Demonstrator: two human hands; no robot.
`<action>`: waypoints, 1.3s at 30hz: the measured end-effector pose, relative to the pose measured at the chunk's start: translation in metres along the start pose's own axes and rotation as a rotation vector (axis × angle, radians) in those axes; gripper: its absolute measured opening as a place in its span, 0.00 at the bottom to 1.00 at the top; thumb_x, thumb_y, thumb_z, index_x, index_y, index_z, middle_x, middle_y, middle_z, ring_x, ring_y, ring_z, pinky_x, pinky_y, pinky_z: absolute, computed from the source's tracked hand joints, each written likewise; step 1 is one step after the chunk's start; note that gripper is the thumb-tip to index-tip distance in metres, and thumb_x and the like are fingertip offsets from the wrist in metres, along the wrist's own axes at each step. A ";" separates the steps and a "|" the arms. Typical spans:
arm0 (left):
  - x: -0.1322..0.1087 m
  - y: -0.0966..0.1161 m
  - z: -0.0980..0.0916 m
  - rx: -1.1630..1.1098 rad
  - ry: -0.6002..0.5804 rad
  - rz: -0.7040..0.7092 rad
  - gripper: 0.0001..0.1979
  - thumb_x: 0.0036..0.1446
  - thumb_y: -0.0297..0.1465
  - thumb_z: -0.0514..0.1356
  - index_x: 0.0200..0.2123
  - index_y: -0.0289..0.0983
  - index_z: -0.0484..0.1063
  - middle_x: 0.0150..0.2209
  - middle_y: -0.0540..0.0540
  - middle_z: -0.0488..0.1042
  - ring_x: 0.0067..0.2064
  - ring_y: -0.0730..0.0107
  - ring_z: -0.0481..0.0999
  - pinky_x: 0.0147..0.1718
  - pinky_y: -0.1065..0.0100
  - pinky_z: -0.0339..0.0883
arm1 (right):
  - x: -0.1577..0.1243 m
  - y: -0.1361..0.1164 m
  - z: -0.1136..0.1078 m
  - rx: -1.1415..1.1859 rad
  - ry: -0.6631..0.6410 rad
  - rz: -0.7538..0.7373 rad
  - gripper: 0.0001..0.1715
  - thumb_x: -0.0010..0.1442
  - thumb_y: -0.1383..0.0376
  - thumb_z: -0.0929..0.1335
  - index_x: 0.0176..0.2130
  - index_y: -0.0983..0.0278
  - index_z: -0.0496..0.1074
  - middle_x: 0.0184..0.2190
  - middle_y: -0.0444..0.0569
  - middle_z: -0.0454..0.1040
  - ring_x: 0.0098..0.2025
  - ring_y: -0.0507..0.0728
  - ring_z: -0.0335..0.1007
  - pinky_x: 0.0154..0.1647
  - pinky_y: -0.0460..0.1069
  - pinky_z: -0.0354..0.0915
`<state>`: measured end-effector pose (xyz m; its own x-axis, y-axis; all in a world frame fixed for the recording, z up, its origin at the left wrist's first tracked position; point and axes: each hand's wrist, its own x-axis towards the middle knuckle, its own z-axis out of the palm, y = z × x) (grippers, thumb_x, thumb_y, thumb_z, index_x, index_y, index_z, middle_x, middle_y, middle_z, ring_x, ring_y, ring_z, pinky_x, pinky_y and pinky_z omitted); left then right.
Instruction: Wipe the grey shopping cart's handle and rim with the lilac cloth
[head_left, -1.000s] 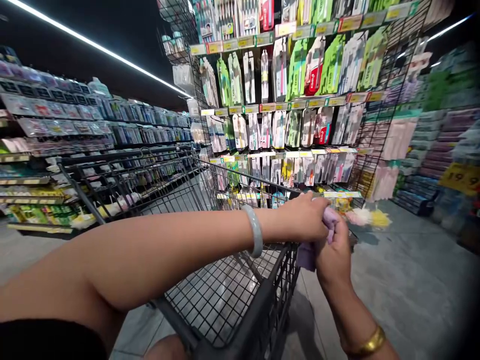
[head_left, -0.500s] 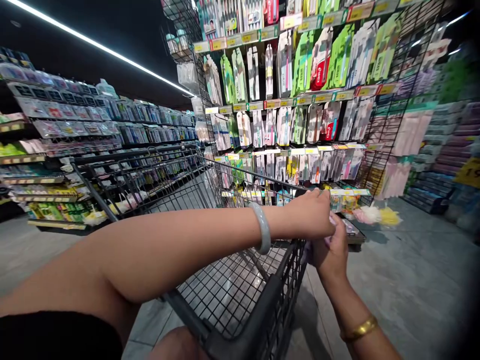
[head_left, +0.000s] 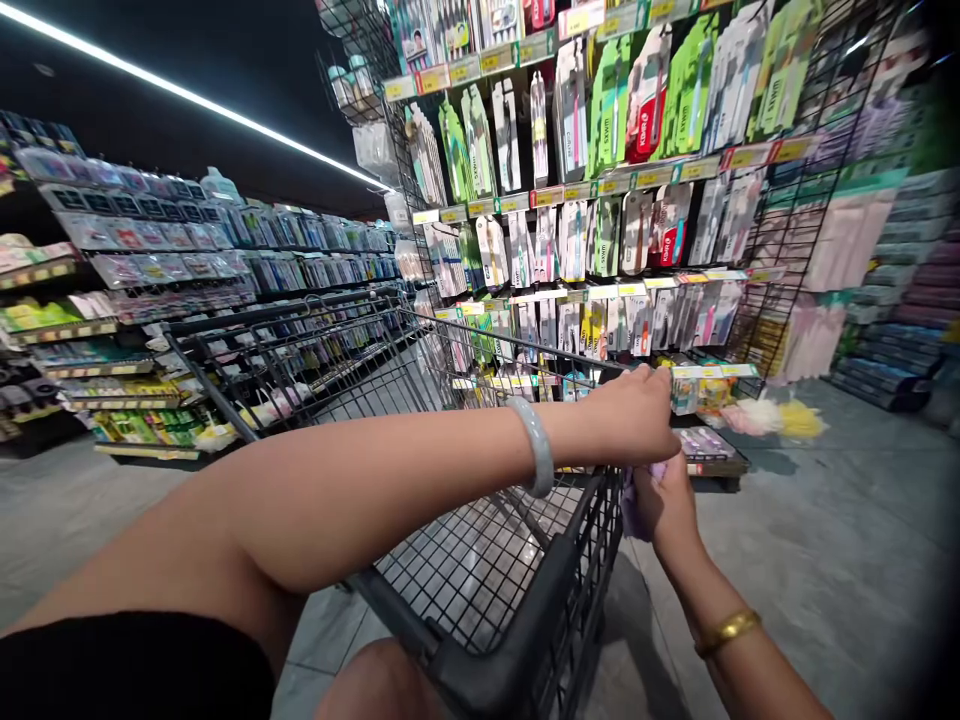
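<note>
My left hand (head_left: 634,415) reaches across to the right side rim of a black wire shopping cart (head_left: 525,600). Its fingers are curled, and what they close on is hidden. Just below it and touching it, my right hand (head_left: 671,500) is closed around a crumpled purple cloth (head_left: 637,505), which hangs at the outer side of the cart. Part of the cloth and the right fingertips are covered by my left hand. The visible bottom of the cart is bare wire mesh.
A wire rack (head_left: 570,190) of packaged toothbrushes stands ahead, beyond the cart. Long stocked shelves (head_left: 150,260) run along the left. Pink, white and yellow bath puffs (head_left: 780,420) hang low at the right, above the grey tiled floor (head_left: 825,560).
The view has shifted slightly. My left hand's fingers have tilted up a little, and more of the purple cloth shows below it. Both hands remain together at the cart's right rim.
</note>
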<state>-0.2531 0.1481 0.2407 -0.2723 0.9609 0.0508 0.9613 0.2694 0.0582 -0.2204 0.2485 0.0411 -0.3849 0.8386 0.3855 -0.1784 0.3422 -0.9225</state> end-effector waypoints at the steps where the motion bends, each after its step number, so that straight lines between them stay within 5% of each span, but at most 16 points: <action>1: 0.000 0.000 0.000 0.003 -0.007 -0.004 0.43 0.59 0.34 0.57 0.71 0.24 0.41 0.73 0.30 0.45 0.74 0.55 0.46 0.69 0.63 0.49 | 0.000 0.003 0.001 0.026 -0.024 0.032 0.39 0.50 0.49 0.68 0.57 0.64 0.68 0.49 0.57 0.75 0.51 0.66 0.71 0.54 0.62 0.65; 7: 0.001 0.000 0.003 0.024 0.006 0.025 0.40 0.58 0.32 0.56 0.69 0.22 0.45 0.72 0.32 0.49 0.74 0.56 0.46 0.70 0.63 0.47 | -0.008 -0.035 -0.007 0.042 0.031 -0.234 0.40 0.54 0.52 0.70 0.63 0.56 0.62 0.60 0.53 0.68 0.57 0.63 0.67 0.60 0.60 0.61; 10: 0.003 -0.002 0.004 0.019 0.006 0.028 0.39 0.59 0.32 0.55 0.69 0.22 0.45 0.72 0.31 0.48 0.74 0.56 0.46 0.70 0.63 0.48 | -0.008 -0.033 -0.005 -0.074 0.073 -0.334 0.37 0.55 0.50 0.69 0.60 0.60 0.65 0.59 0.57 0.67 0.61 0.66 0.62 0.64 0.63 0.56; 15: 0.003 -0.002 0.002 0.017 0.001 0.016 0.41 0.58 0.32 0.55 0.70 0.23 0.43 0.72 0.30 0.47 0.73 0.56 0.47 0.69 0.63 0.49 | -0.003 -0.015 0.001 0.051 -0.006 -0.024 0.39 0.54 0.49 0.68 0.59 0.64 0.65 0.53 0.59 0.72 0.54 0.66 0.68 0.57 0.64 0.63; 21: 0.003 -0.002 0.004 0.014 0.022 0.037 0.41 0.57 0.32 0.56 0.69 0.23 0.45 0.72 0.32 0.51 0.73 0.58 0.48 0.69 0.64 0.49 | -0.013 -0.047 -0.006 -0.036 0.045 -0.308 0.36 0.56 0.52 0.68 0.62 0.57 0.64 0.59 0.53 0.68 0.60 0.64 0.64 0.63 0.62 0.58; 29: 0.001 0.001 -0.003 0.033 -0.027 0.019 0.41 0.59 0.31 0.55 0.70 0.21 0.42 0.73 0.32 0.46 0.74 0.60 0.43 0.70 0.65 0.45 | 0.002 0.005 0.001 -0.103 -0.026 -0.091 0.39 0.53 0.50 0.66 0.59 0.65 0.66 0.55 0.60 0.70 0.57 0.69 0.65 0.59 0.65 0.58; 39: 0.002 0.000 -0.001 0.018 -0.037 -0.006 0.43 0.59 0.31 0.56 0.71 0.23 0.39 0.73 0.29 0.42 0.74 0.57 0.42 0.70 0.62 0.46 | 0.001 -0.006 0.001 0.010 -0.022 -0.046 0.37 0.52 0.50 0.68 0.57 0.63 0.67 0.51 0.57 0.72 0.51 0.66 0.68 0.56 0.62 0.62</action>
<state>-0.2541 0.1498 0.2415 -0.2763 0.9610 0.0137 0.9604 0.2756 0.0405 -0.2201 0.2469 0.0469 -0.3962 0.8121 0.4283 -0.2057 0.3761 -0.9034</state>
